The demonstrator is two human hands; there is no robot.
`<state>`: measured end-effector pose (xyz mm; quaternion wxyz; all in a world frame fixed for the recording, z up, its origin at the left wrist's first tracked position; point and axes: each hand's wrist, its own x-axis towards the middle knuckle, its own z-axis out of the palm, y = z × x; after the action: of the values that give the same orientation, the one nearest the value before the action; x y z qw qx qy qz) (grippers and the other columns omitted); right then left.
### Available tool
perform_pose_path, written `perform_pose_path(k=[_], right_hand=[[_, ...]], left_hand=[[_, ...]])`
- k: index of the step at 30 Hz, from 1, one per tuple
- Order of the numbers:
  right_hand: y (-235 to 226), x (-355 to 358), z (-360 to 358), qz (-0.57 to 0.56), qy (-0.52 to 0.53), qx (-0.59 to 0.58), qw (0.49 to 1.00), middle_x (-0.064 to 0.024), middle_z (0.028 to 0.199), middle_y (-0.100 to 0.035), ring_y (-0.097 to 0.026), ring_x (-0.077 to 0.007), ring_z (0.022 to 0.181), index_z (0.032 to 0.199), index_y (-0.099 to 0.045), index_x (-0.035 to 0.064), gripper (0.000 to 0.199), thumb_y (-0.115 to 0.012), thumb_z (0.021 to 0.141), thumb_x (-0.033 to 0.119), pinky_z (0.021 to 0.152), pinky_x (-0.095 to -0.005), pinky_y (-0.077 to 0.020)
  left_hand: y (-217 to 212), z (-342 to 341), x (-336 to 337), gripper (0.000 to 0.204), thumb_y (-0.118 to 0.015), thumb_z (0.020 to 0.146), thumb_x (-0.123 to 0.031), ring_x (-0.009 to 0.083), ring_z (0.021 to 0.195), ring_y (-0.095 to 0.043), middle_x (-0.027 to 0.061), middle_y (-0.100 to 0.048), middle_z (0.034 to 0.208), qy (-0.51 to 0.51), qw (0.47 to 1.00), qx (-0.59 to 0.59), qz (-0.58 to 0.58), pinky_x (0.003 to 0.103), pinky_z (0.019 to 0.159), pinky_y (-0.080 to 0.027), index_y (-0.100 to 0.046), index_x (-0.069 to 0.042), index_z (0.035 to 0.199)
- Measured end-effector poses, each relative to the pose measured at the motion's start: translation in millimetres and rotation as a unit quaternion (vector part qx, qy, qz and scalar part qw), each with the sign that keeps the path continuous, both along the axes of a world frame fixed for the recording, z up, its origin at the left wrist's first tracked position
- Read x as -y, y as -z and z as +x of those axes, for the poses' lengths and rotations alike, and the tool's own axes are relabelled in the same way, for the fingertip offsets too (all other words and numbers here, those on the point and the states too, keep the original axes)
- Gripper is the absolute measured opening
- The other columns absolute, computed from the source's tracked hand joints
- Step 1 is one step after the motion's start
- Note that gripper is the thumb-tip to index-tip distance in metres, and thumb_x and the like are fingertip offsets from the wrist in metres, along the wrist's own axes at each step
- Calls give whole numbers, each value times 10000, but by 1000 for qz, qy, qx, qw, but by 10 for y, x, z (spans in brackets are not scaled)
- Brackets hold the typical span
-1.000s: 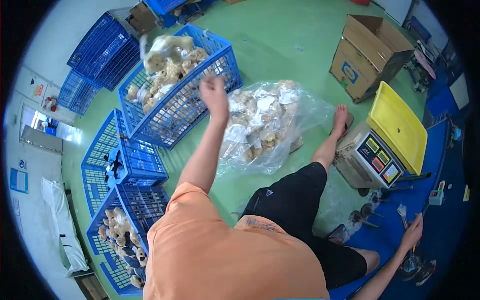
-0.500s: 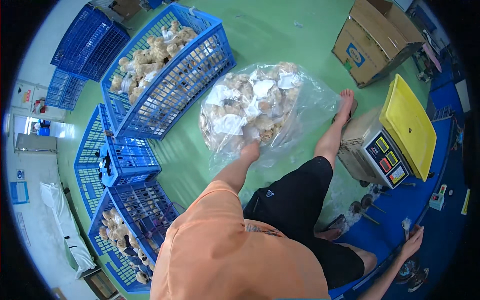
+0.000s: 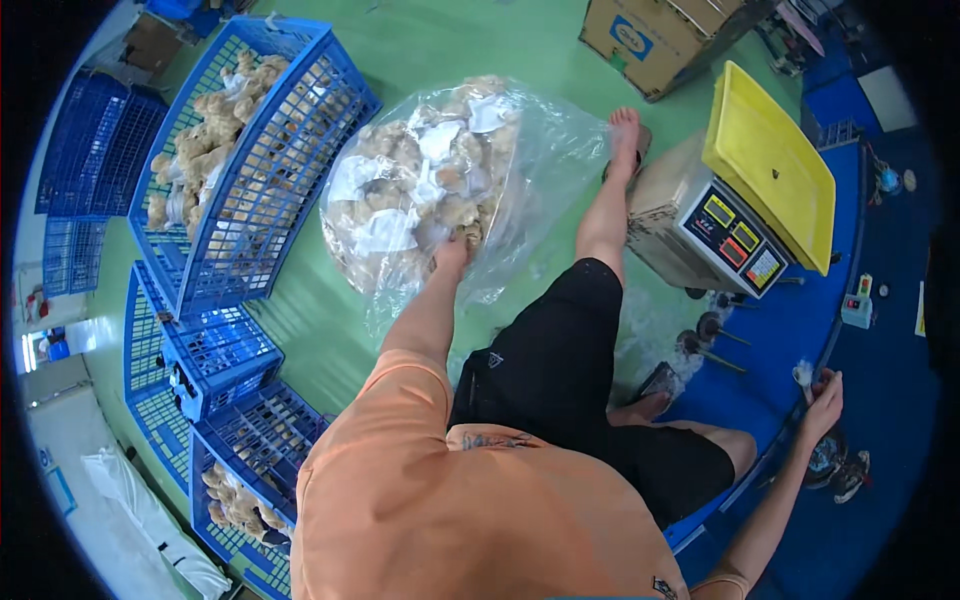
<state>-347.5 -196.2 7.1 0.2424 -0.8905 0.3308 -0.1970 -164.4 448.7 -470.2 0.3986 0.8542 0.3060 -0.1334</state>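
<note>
In front of me on the floor lies a large clear plastic bag [image 3: 540, 190] full of tan plush toys [image 3: 465, 150] with white cloth parts. My left hand [image 3: 452, 252] reaches down to the bag's near side, its fingers curled in against a tan plush toy [image 3: 462, 212]; the fingertips are partly hidden. Off to the right, above the blue bench surface, my right hand [image 3: 824, 402] is closed around a small slim tool [image 3: 804, 377] with a pale tip. Its exact kind is too small to tell.
Blue crates [image 3: 285, 170] holding more plush toys stand at the left. A scale [image 3: 725, 235] with a yellow tray [image 3: 775, 160] sits at the right, beside metal-stemmed round pieces [image 3: 705, 340]. Behind it is a cardboard box [image 3: 640, 45]. My bare foot [image 3: 624, 130] is beside the bag.
The whole view has shifted, so the bag, crates and scale appear farther left and higher. More of my left hand shows at the bag; my right hand still holds the small tool.
</note>
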Motion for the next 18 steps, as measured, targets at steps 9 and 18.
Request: perform_pose_path(k=[9,18], right_hand=[[24,-58,31,-17,-7,19,1000,-35,652,-569,-495,-141,567,1039,-717,22,508,-405,1077,421,537,-305,-416],[26,14,24,5,-3,10,1000,-36,668,-574,-506,-145,576,1034,-712,30,486,-412,1075,409,530,-298,-417]], left_hand=[[-596,272,67,338,-612,893,-287,277,792,-653,138,-691,915,74,997,-8,18,375,715,-531,-655,-51,1132],[-1467,94,276,296,-566,903,-186,266,811,-637,146,-675,934,200,977,-3,68,390,764,-523,-619,-47,1158]])
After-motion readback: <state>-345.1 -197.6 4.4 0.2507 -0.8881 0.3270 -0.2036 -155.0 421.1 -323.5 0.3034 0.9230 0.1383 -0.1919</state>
